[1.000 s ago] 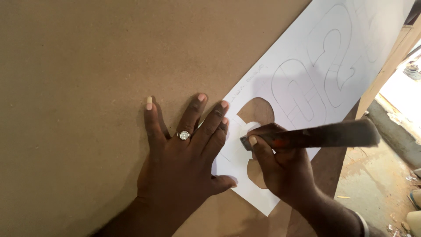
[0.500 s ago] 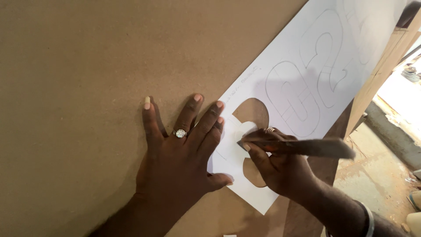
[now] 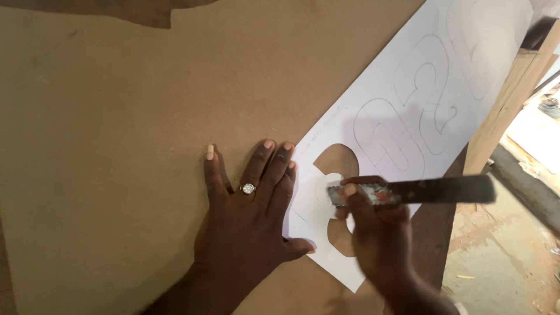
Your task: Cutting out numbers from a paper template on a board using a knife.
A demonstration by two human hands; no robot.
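- Head view shows the left hand [image 3: 248, 233] pressed flat, fingers [image 3: 274, 169] spread and gripping nothing, half on the brown fibreboard sheet [image 3: 128, 128], fingertips pinning the near edge of the white paper stencil [image 3: 408, 105].
- Right hand [image 3: 376, 233] has its fingers closed round a dark-handled blade tool [image 3: 408, 191], tip just right of the left fingertips.
- Progress, as I judge it: the nearest outlined shape [image 3: 335, 175] is largely cut open, board showing through, with a paper piece at its middle; the farther pencilled outlines [image 3: 402, 134] beyond the fingers look uncut.
- Against half a second earlier, the tool lies more level and the right hand sits lower and blurred; the left hand is unmoved.
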